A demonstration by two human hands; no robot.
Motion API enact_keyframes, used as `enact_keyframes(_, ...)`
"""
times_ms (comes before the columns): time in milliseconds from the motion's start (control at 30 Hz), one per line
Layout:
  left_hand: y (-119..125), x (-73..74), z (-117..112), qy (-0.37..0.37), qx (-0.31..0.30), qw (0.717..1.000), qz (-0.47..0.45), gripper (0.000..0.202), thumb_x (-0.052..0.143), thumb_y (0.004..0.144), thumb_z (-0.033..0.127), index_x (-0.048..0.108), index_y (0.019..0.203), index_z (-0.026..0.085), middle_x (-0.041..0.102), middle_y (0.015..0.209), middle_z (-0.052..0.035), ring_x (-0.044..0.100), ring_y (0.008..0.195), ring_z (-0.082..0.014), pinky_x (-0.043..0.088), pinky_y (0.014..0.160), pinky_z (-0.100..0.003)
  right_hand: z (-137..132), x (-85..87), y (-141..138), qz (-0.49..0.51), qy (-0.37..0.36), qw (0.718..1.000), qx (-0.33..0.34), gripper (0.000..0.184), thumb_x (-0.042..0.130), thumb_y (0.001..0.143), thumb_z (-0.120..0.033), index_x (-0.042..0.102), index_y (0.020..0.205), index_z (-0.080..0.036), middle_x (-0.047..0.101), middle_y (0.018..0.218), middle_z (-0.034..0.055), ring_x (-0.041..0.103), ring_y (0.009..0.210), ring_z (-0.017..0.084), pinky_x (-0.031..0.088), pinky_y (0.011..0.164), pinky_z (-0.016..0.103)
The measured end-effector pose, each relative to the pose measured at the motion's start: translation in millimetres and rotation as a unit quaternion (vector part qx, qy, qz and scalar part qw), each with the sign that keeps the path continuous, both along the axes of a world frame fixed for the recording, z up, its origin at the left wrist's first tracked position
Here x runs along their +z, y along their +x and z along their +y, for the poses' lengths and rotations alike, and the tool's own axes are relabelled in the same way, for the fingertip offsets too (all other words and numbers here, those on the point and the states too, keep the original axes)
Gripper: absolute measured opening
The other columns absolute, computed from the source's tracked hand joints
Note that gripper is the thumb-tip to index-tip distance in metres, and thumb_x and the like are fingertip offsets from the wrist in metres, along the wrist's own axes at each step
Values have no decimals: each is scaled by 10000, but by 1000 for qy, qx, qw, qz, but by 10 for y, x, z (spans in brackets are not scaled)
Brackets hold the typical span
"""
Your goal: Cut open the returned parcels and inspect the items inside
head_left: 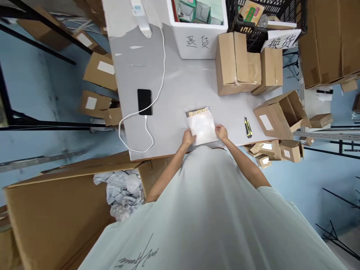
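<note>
White packet (pixel 203 126) lies flat at the near side of the table (pixel 180 86), in front of the person's shirt, with a hand on each side; whether it touches the tabletop or is lifted slightly, I cannot tell. Furthest left, the white cable (pixel 164 56) loops around beside the black phone (pixel 144 101); a wide leftward sweep of the arm could snag it and drag the phone along. Next, the left hand (pixel 189 137) grips the packet's left edge close to its near corner, thumb on top. Held so low, the far end could sag or swing if lifted, and with the table's edge so near, a slack grip could let it slide off. The right hand (pixel 221 132) pinches the right edge, a little further up; uneven pulling could crease the wrapping. Further right lies the cutter (pixel 248 127); a careless reach might knock it, and I cannot tell whether its blade is out.

As for direction, the packet's patterned strip (pixel 198 111) faces away from the person. Its long axis seems to run near to far, the far end leaning slightly left.
</note>
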State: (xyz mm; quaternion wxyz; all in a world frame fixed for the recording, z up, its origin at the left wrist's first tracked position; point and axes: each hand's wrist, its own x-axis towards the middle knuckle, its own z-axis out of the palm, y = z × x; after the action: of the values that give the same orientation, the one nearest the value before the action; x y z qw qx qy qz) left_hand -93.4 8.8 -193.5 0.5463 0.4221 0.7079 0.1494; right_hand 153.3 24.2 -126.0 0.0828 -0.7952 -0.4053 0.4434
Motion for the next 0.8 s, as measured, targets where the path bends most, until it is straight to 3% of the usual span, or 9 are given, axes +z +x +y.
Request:
enact_keyframes(133, 342, 41, 49, 3, -10, 1000, 23, 498, 832, 734, 111, 767, 1223, 174, 786, 1339, -215, 709, 1362, -439, 517, 1253, -557, -37, 55, 314, -18, -6, 999, 28, 195, 662, 1021, -252, 816, 1136, -221, 873, 1216, 70, 791, 1171, 255, 592, 1126, 358)
enact_keyframes(233, 529, 71, 122, 11, -10, 999, 28, 414, 797, 736, 84, 790, 1139, 179, 806, 1300, -195, 720, 1346, -446, 506, 1264, -562, -26, 36, 419, -30, -6, 999, 45, 196, 727, 1035, -308, 796, 1198, -224, 858, 1233, 86, 780, 1225, 273, 583, 1142, 380)
enact_keyframes(333, 664, 79, 195, 17, 1, 999, 28, 434, 770, 759, 79, 806, 1177, 191, 820, 1320, -163, 717, 1373, -423, 493, 1282, -536, 13, -9, 501, -49, 6, 997, 64, 219, 740, 1060, -348, 775, 1232, -215, 818, 1336, 121, 759, 1274, 270, 572, 1162, 386)
enact_keyframes(500, 755, 108, 192, -1, 43, 999, 19, 462, 822, 853, 194, 800, 1315, 193, 835, 1338, -169, 752, 1344, -393, 523, 1261, -517, 45, -66, 523, -1, 26, 992, 127, 124, 668, 1067, -231, 786, 1103, -240, 837, 1221, 72, 782, 1158, 244, 585, 1138, 361)
enact_keyframes(600, 764, 164, 98, -7, 69, 998, -3, 524, 864, 928, 367, 764, 1399, 161, 807, 1435, -214, 753, 1375, -374, 563, 1212, -479, -3, -83, 379, 51, 61, 981, 177, 145, 646, 1042, -173, 777, 1042, -235, 791, 1428, 97, 746, 1322, 235, 540, 1234, 355)
enact_keyframes(667, 768, 199, 27, -7, 83, 996, -15, 552, 855, 971, 450, 747, 1421, 149, 765, 1526, -239, 729, 1436, -364, 563, 1206, -446, -51, -93, 257, 92, 85, 967, 223, 110, 686, 1012, -168, 770, 1050, -230, 707, 1594, 123, 641, 1520, 256, 467, 1335, 391)
enact_keyframes(733, 778, 217, -29, -11, 98, 995, -19, 561, 852, 986, 471, 740, 1420, 135, 740, 1565, -257, 715, 1469, -364, 557, 1211, -432, -91, -101, 170, 93, 97, 964, 230, 185, 737, 991, -189, 760, 1173, -212, 590, 1725, 166, 487, 1672, 305, 390, 1406, 470)
enact_keyframes(800, 793, 209, -61, -21, 112, 993, -16, 572, 860, 976, 451, 732, 1420, 113, 745, 1547, -275, 724, 1459, -372, 558, 1210, -440, -104, -105, 159, 49, 101, 976, 188, 423, 761, 988, -222, 690, 1401, -163, 453, 1810, 234, 365, 1736, 358, 350, 1427, 532)
